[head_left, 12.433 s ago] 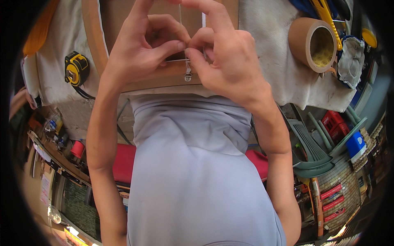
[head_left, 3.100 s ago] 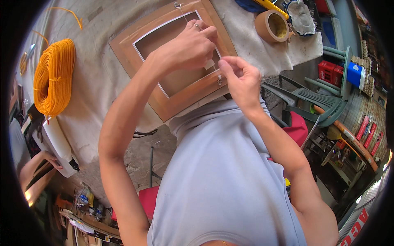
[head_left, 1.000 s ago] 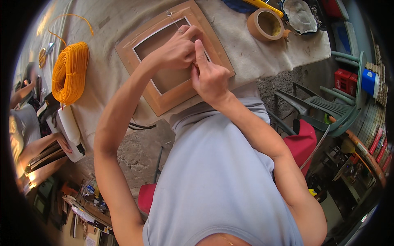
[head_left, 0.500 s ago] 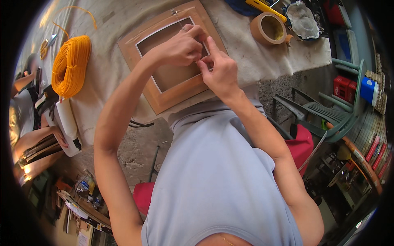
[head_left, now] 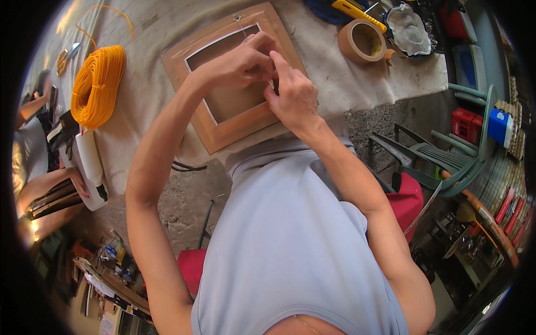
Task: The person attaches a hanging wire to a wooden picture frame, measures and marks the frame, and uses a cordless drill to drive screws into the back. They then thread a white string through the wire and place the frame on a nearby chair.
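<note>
I take this for a workshop: the stained cloth (head_left: 346, 84) I work over carries a frame (head_left: 234, 133), tape (head_left: 347, 46), a yellow cutter (head_left: 360, 13) and coiled rope (head_left: 98, 86), with rough grey floor (head_left: 181, 215) below and cluttered odds and ends (head_left: 117, 259) beyond.

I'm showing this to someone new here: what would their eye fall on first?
Probably the bright orange coil of cord on the pale cloth at left. Next, the left hand and right hand, close together over the brown frame. Then the brown tape roll at upper right.
</note>
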